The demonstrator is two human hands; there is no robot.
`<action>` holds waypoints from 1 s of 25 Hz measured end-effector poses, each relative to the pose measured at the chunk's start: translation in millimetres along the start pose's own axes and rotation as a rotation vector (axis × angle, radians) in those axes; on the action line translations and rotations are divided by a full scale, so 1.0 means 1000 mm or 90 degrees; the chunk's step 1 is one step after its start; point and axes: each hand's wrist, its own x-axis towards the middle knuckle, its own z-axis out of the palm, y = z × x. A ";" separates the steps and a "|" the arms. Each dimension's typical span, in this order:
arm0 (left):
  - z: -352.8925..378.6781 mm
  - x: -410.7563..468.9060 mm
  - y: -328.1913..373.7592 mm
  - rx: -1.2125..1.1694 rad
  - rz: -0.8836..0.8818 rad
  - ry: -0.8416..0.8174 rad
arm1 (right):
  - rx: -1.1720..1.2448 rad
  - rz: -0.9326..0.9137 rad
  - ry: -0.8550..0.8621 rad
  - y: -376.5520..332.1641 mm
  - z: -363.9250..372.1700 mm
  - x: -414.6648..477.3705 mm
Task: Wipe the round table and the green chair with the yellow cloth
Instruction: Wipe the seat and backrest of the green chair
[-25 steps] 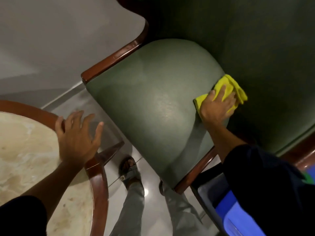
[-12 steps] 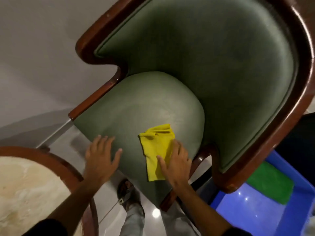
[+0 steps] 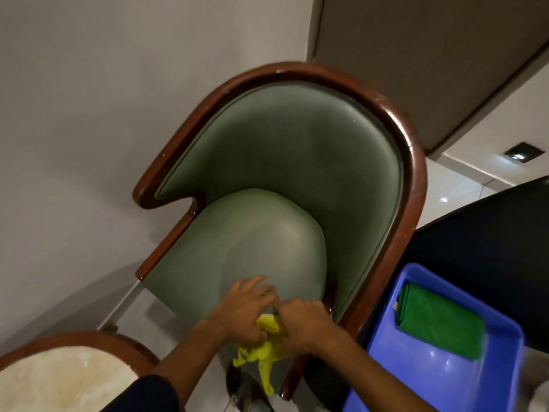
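The green chair (image 3: pixel 285 179), padded and framed in dark wood, fills the middle of the view. At the front edge of its seat both hands meet on the yellow cloth (image 3: pixel 263 356), which is bunched between them with a strip hanging down. My left hand (image 3: pixel 248 307) grips the cloth from the left, and my right hand (image 3: pixel 303 324) grips it from the right. The round table (image 3: pixel 64 379), pale marbled top with a wooden rim, shows at the bottom left.
A blue plastic tray (image 3: pixel 439 373) holding a folded green cloth (image 3: pixel 439 327) sits right of the chair. A dark surface (image 3: pixel 487 248) lies behind it. A grey wall (image 3: pixel 89 114) stands behind the chair. A sandalled foot (image 3: pixel 240 391) shows on the tiled floor.
The cloth lay flat on the seat under my right hand; now both hands hold it bunched at the seat's front edge. My left hand moved right. The view pulled back.
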 end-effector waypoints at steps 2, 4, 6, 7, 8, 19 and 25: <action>-0.026 0.011 0.023 -0.165 -0.017 0.064 | 0.002 0.009 0.025 0.022 -0.061 -0.023; -0.057 0.028 0.049 -0.287 0.001 0.124 | 0.044 0.033 0.083 0.054 -0.126 -0.040; -0.096 0.042 0.070 -0.356 0.011 0.148 | 0.171 0.011 0.111 0.079 -0.172 -0.049; -0.113 0.043 0.080 -0.385 0.015 0.146 | 0.218 -0.013 0.083 0.085 -0.177 -0.056; -0.127 0.045 0.085 -0.443 0.020 0.148 | 0.271 -0.028 0.069 0.090 -0.174 -0.063; -0.262 0.042 0.079 -0.979 0.191 0.099 | 1.194 -0.163 0.575 0.177 -0.230 -0.111; -0.259 0.087 0.095 -1.047 0.176 0.113 | 1.179 -0.158 0.268 0.154 -0.222 -0.093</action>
